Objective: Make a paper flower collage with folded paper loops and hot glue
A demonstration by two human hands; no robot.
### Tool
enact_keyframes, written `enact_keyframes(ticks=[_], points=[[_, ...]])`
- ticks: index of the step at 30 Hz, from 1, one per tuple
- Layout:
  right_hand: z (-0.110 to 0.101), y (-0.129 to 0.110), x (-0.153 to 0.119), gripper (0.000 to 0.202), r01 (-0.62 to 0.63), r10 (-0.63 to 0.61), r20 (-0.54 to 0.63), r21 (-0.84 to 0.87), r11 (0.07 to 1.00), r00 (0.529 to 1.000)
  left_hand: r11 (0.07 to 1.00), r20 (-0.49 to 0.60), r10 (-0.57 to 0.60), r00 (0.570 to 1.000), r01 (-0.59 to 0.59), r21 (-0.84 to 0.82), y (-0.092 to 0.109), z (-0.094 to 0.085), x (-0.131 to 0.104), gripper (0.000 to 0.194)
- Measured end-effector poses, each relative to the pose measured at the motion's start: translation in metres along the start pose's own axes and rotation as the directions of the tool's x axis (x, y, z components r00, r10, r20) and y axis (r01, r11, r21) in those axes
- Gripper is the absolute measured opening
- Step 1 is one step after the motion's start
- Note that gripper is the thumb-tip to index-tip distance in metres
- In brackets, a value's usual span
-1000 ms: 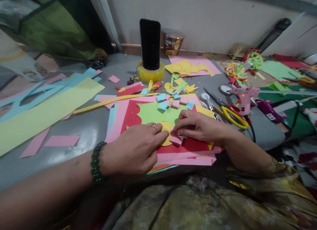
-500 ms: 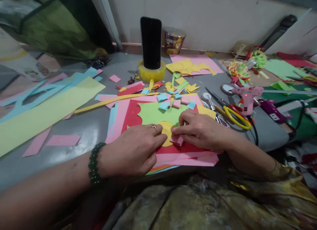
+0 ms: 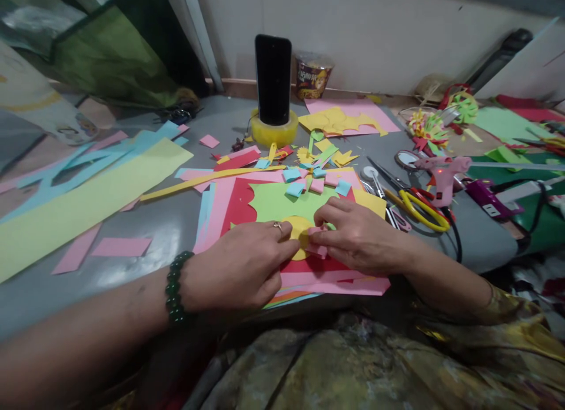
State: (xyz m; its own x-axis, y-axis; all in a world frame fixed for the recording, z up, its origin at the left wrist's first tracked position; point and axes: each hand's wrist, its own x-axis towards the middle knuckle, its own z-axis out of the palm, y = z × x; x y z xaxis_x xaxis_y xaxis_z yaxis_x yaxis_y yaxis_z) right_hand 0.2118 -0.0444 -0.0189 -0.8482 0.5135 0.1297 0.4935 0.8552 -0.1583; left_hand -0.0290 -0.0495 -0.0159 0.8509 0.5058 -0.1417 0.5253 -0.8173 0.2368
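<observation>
A yellow paper circle (image 3: 300, 229) lies on a stack of coloured sheets, with red paper (image 3: 238, 203) and a scalloped green piece (image 3: 282, 201) on top. My left hand (image 3: 241, 263) rests on the stack, its fingertips pressing the circle's left side; the thumb is partly tucked below. My right hand (image 3: 362, 233) pinches a small folded pink paper piece (image 3: 316, 249) at the circle's right edge. Several small pink and blue folded pieces (image 3: 295, 189) are grouped just above, at the top of the green sheet.
A phone (image 3: 272, 80) stands in a yellow tape roll (image 3: 274, 129), with a snack cup (image 3: 312, 77) behind. At right are yellow-handled scissors (image 3: 424, 213) and a pink glue gun (image 3: 445, 177). Paper strips (image 3: 101, 204) cover the left side.
The view has shifted slightly, moving the scene a little right. My right fingers have changed position slightly around the pink piece, while my left hand stays on the circle.
</observation>
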Motion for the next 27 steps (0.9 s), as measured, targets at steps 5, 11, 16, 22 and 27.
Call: enact_keyframes(ticks=[5, 11, 16, 22, 27], points=[[0.0, 0.006, -0.005, 0.031, 0.056, -0.051, -0.122, 0.04, 0.998, 0.991, 1.0, -0.05, 0.027, 0.998, -0.027, 0.003, -0.001, 0.005, 0.0, 0.014], [-0.002, 0.012, -0.007, 0.03, 0.023, -0.017, -0.117, 0.047, 0.999, 0.993, 0.994, -0.155, 0.071, 0.985, -0.057, 0.095, -0.004, 0.012, 0.003, 0.016], [-0.001, 0.016, -0.005, 0.02, -0.177, 0.203, -0.105, 0.216, 0.96, 0.973, 0.978, -0.204, 0.121, 0.971, -0.082, 0.191, -0.005, 0.013, 0.002, 0.02], [-0.001, 0.014, -0.002, 0.02, -0.288, 0.303, 0.021, 0.381, 0.879, 0.953, 0.967, -0.268, 0.165, 0.949, -0.103, 0.232, -0.007, 0.011, 0.0, 0.019], [0.004, 0.013, -0.001, 0.024, -0.231, 0.264, -0.004, 0.472, 0.851, 0.964, 0.967, -0.28, 0.163, 0.946, -0.097, 0.234, -0.011, 0.009, 0.002, 0.026]])
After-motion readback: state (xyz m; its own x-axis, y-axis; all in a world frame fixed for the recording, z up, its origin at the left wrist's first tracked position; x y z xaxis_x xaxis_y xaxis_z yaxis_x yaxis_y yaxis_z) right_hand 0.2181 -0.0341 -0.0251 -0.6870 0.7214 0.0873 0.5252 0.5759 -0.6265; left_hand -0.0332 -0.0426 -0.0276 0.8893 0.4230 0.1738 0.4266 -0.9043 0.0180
